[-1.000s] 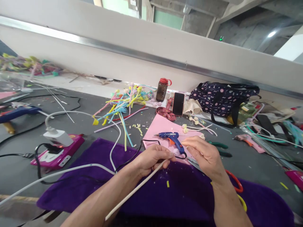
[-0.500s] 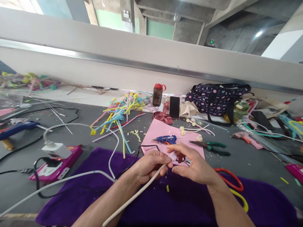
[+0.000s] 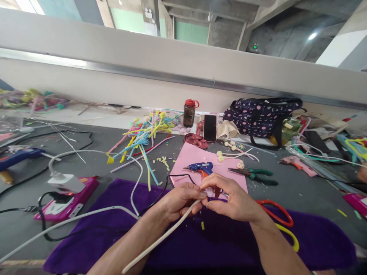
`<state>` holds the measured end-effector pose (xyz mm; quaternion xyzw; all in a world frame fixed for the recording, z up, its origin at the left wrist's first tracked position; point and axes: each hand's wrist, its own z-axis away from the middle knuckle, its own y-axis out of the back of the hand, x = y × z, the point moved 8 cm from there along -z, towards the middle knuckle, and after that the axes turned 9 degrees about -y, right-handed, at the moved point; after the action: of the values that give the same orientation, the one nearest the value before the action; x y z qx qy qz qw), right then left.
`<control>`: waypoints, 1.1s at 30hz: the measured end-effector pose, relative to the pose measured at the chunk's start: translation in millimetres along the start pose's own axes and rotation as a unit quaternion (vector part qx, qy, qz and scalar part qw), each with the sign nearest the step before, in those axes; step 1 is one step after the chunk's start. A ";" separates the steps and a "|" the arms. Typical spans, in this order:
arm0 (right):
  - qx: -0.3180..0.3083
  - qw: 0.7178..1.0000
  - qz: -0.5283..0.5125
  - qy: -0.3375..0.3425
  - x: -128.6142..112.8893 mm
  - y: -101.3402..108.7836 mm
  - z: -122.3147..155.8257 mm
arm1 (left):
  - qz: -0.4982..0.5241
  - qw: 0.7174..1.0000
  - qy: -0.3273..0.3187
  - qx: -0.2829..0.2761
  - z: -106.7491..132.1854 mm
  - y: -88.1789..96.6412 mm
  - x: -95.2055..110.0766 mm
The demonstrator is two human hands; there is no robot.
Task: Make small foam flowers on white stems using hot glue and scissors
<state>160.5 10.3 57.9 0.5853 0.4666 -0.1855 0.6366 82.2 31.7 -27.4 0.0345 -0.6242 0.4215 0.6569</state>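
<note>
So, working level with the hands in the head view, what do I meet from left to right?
Blue-handled tool at the left edge → white adapter → left hand holding a pale stem → right hand → pink glue gun → magenta box at the right edge.

Cord (image 3: pixel 164 235): cream, slender, apparently one unbroken length. Upper end pinched in the fingers of the left hand (image 3: pixel 185 200) and concealed there. The remainder slopes down leftward in a gentle curve, passing above the forearm; lower end loose. Flower (image 3: pixel 210 191): small, pale lilac, ruffled, just beyond the fingertips, partly hidden; attachment to cord cannot be determined.
</note>
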 end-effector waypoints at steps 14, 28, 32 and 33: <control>0.004 1.000 0.000 0.008 0.8 -0.4 0.5 | -0.015 1.000 -0.001 0.013 0.0 0.9 1.4; 0.119 0.978 -0.157 -0.074 25.3 23.2 3.2 | 0.034 0.993 -0.093 0.062 2.9 7.3 18.6; 0.124 0.968 -0.188 -0.111 38.0 17.1 -0.3 | 0.053 0.987 -0.123 0.086 5.8 11.5 23.9; 0.116 0.968 -0.190 -0.114 38.9 13.7 -1.5 | 0.054 0.987 -0.126 0.089 6.5 12.0 24.6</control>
<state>190.0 27.1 34.4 0.5310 0.4690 -0.4215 0.5660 66.6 48.3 -10.9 0.1115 -0.6630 0.5027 0.5435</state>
